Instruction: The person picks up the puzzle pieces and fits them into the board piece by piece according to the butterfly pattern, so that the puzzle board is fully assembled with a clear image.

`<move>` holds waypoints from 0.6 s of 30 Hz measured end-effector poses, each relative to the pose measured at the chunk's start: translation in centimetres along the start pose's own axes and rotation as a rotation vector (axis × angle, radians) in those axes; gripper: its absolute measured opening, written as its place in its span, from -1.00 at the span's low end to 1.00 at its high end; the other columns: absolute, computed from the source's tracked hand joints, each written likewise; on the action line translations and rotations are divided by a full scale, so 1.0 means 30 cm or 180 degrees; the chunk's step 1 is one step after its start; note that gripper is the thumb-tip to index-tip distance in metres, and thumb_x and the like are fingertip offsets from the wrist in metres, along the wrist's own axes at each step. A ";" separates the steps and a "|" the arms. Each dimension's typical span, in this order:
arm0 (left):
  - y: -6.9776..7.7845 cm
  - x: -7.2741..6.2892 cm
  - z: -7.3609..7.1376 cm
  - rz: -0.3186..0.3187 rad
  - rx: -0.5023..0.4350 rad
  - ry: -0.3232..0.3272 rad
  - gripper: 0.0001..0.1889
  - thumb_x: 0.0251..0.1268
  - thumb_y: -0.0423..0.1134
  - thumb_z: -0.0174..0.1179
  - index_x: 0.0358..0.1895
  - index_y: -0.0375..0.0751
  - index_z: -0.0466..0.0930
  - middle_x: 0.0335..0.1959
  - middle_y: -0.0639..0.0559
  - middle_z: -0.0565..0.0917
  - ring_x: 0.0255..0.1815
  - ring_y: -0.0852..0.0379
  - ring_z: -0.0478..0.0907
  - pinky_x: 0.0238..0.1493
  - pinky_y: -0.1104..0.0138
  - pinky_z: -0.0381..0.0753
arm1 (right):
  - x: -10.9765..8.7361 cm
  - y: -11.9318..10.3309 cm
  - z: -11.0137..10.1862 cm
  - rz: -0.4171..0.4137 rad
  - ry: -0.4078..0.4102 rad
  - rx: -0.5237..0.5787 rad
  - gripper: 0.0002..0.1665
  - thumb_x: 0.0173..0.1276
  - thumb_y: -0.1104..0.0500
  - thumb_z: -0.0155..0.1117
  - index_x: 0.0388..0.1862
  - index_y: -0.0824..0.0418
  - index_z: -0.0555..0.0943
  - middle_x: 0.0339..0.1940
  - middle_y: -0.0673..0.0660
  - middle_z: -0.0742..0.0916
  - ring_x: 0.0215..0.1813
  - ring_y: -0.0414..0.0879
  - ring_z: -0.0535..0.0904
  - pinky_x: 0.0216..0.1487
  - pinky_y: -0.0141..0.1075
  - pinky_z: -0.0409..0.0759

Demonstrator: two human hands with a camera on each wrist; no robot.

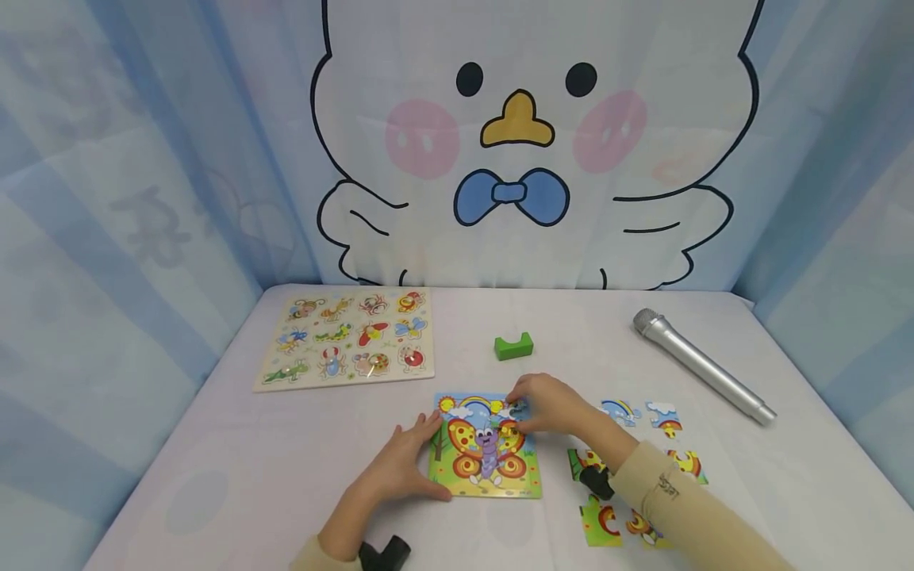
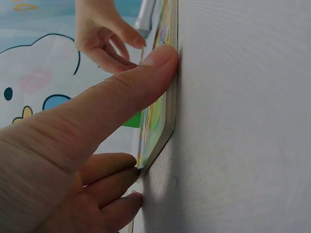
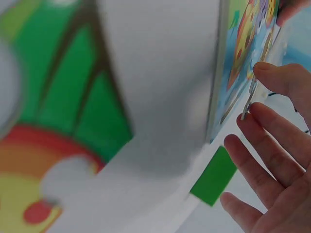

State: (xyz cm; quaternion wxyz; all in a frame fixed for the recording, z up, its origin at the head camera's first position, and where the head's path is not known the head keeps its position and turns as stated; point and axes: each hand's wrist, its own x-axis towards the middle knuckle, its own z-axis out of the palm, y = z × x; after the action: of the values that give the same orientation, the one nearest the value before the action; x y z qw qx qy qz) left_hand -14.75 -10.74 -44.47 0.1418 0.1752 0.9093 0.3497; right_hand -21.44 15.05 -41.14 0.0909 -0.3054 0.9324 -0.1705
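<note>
A square butterfly puzzle board (image 1: 493,490) lies flat on the white table, its butterfly, sun and rainbow facing up. My left hand (image 1: 400,464) rests at its left side, thumb (image 2: 150,63) along the near edge and the fairly straight fingers at the left edge. At the board's far right corner my right hand (image 1: 548,406) pinches a thin puzzle piece (image 3: 247,104) between thumb and fingertips. The piece is seen nearly edge-on in the right wrist view, close over the board's picture. The other fingers of that hand are spread.
Several loose puzzle pieces (image 1: 601,523) lie to the right, partly under my right forearm. A green notched block (image 1: 514,347) stands beyond the board. An insect puzzle board (image 1: 350,349) is at the back left, a silver microphone (image 1: 703,365) at the back right. A cartoon curtain (image 1: 528,262) hangs behind.
</note>
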 end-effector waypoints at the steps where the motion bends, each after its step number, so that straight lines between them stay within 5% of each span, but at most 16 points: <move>1: 0.000 0.001 0.000 -0.0009 -0.0002 -0.0002 0.10 -0.39 0.01 0.52 0.33 -0.36 0.17 0.39 -0.15 0.13 0.40 -0.17 -0.01 0.35 -0.14 -0.19 | 0.009 -0.008 0.005 -0.0011 -0.0003 -0.0010 -0.60 -0.02 0.13 0.46 -0.17 0.24 0.67 -0.23 0.03 0.65 -0.14 -0.07 0.54 -0.03 -0.16 0.54; 18: 0.004 0.012 -0.003 -0.0038 -0.0046 -0.0047 0.10 -0.38 -0.01 0.53 0.34 -0.38 0.15 0.40 -0.18 0.12 0.41 -0.19 -0.06 0.35 -0.14 -0.21 | 0.121 -0.113 0.051 0.0072 -0.0097 0.0008 -0.59 -0.01 0.10 0.46 -0.15 0.23 0.66 -0.21 0.03 0.64 -0.13 -0.10 0.53 0.02 -0.21 0.53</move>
State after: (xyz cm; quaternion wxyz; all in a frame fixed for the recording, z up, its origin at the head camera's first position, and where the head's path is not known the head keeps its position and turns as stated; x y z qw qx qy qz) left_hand -15.07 -10.55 -44.38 0.1519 0.1712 0.9067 0.3542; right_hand -22.10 9.91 -41.53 0.1075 -0.2973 0.9341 -0.1659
